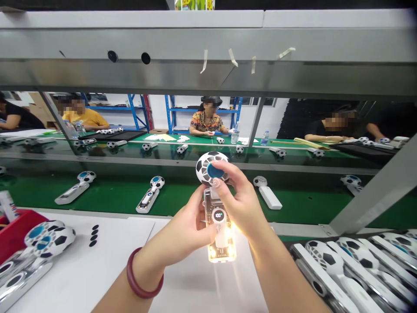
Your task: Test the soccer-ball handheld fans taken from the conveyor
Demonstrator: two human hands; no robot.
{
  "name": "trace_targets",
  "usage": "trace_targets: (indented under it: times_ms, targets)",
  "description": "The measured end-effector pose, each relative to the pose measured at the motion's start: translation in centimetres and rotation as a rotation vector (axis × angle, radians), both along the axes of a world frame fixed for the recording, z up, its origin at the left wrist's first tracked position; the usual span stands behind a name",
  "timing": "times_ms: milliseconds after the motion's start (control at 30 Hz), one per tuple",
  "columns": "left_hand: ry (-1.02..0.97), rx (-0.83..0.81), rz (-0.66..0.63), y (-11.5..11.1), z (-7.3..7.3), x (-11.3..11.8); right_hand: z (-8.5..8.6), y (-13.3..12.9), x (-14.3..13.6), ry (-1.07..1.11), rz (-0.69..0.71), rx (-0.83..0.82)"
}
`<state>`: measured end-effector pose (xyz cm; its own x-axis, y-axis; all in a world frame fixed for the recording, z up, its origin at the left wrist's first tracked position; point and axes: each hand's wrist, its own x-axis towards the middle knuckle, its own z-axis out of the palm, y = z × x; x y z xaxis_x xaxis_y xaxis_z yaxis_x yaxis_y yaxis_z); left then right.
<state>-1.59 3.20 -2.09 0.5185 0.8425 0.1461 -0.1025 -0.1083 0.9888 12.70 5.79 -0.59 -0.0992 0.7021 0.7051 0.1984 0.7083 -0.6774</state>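
A handheld fan [221, 248] with a football-patterned head and a clear-fronted handle is held upright in front of me. Its handle glows with warm light, and a small round display reads about 100. My left hand [195, 226] wraps the handle, thumb across its front below the display. With thumb and index finger, my right hand [239, 191] grips the head by the blue round centre [215, 170]. The other right fingers are hidden behind the fan.
Similar fans lie on the green conveyor belt [114, 191] ahead. More fans [355, 269] fill the right side; a few lie left beside a red bin [22, 230] and black oval stickers [94, 234]. A metal post [384, 187] slants at right. Several people work across the line.
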Motion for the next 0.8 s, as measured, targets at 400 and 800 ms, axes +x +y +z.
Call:
trace_targets:
  times_ms: [400,800]
  targets:
    - [0.101,0.015,0.010,-0.3,0.8,-0.4,-0.3,0.1,-0.1,-0.012,-0.008,0.036]
    - [0.182,0.028,-0.018,-0.2,0.4,-0.8,-0.5,0.3,-0.2,0.001,-0.011,0.026]
